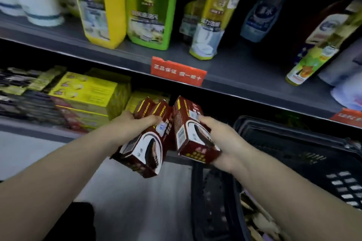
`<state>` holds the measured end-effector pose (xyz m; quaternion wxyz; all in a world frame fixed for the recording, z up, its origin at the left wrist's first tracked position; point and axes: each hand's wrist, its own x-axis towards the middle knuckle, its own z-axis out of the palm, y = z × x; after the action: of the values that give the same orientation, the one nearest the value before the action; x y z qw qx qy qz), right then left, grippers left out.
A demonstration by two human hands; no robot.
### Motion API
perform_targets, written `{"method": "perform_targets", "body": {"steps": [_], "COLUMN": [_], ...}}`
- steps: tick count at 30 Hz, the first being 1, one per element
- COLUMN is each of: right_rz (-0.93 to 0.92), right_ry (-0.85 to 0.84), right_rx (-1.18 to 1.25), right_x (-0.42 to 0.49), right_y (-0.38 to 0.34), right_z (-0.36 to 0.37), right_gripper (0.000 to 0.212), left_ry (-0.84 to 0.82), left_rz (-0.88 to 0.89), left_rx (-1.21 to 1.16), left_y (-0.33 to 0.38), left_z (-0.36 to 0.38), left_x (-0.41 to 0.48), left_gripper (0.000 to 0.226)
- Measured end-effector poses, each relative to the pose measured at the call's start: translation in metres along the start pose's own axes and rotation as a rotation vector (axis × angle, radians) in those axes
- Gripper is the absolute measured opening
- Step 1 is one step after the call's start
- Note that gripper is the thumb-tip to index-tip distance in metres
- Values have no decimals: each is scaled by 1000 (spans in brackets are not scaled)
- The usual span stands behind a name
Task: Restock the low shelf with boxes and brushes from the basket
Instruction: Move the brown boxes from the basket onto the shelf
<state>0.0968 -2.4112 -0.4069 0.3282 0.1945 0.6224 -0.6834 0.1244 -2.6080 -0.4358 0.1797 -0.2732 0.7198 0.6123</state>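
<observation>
A red tag (pixel 178 73) on the front edge of the upper shelf (pixel 254 76) says 正品保证 假一赔十 in white. The yellow bottle (pixel 101 6) has 卫浴 on its label. The words on the green bottle (pixel 150 8) and the brown boxes (pixel 186 121) are too blurry to read.
</observation>
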Motion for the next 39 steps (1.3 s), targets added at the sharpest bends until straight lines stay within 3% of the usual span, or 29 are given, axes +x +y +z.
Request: {"method": "perform_targets", "body": {"steps": [2,8,12,15,19,21,25,39], "right_rz": [27,11,33,47,-20,-24,-12,-39], "right_ry": [17,151,222,104,-42,-85,-161,-196], "right_rx": [-107,-648,-1399,-1716,-1907,-1948,-1986,-1968], "right_x": [28,122,166,181,197,205,214,207], "right_y": [-13,-21,-11,-10,-2,6,18,22], "right_z": [13,15,-9,-16,-19,-20,-17,-20], "right_gripper": [18,21,47,50,57,60,58,60], "left_ry": [32,50,55,98,84,44,66,111], "left_rz": [-65,-108,-79,-77,-59,-44,-50,-76], "left_rx": [49,124,103,67,84,99,102,84], "left_y": [-8,-28,-33,-35,-37,-37,-35,-30], "left_z": [-12,-34,-46,-49,-49,-50,-50,-35], "left_x": [11,36,46,53,58,61,62,61], "left_gripper": [90,60,45,47,57,71,75,80]}}
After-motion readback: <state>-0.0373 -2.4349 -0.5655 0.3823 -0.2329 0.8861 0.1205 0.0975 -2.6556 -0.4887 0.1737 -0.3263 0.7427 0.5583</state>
